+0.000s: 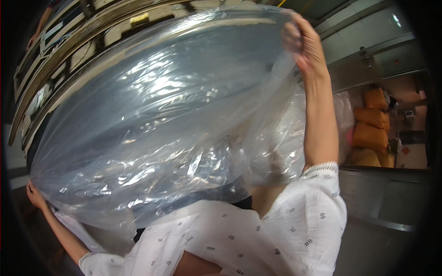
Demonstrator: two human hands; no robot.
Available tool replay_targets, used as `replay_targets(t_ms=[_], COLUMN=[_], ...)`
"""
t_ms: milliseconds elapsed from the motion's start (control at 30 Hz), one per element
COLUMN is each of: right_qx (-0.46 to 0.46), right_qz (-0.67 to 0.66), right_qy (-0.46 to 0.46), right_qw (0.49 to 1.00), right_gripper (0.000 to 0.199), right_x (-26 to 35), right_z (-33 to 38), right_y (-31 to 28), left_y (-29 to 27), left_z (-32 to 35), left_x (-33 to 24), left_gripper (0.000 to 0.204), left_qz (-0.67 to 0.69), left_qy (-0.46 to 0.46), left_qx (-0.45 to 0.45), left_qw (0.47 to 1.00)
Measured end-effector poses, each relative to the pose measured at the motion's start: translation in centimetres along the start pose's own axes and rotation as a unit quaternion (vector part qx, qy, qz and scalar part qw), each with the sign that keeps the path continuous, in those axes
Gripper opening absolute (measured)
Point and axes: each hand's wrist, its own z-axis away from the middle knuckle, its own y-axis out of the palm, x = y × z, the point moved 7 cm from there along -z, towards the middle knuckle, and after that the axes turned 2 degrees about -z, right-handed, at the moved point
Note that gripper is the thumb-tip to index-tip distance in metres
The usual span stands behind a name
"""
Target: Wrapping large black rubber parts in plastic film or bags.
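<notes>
A large sheet of clear plastic film, shiny and creased, is stretched between my two hands across the front of my body. My left hand, low at the far left, is closed on one gathered corner. Raised at the upper right, my right hand grips another edge of the film in a fist. Loose folds hang below my right hand, beside my forearm. Through the film a dark, flat surface shows dimly; what it is I cannot tell. Whether the film is a single sheet or a bag is not clear.
Long rails or slats run along the upper left behind the film. Several stacked orange-brown sacks stand beyond an opening at the right. Grey metal panels lie to my right. Part of another person's arm shows at the top left.
</notes>
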Motion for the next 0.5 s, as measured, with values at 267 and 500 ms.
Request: replay_targets(t_ms=[267,500], right_qx=[-0.197,-0.164], right_qz=[0.695,0.688], right_qy=[-0.068,-0.066], right_qw=[0.688,0.703], right_gripper=[0.021,0.026], right_x=[-7.6,-7.6], right_z=[-5.0,-5.5], right_y=[-2.9,-3.5], left_y=[-8.4,-14.2], left_z=[2.1,8.3], left_x=[5.1,8.1], left_gripper=[0.038,0.040], left_qz=[0.207,0.313], left_qy=[-0.072,-0.160], left_qx=[-0.056,0.059], left_qw=[0.974,0.934])
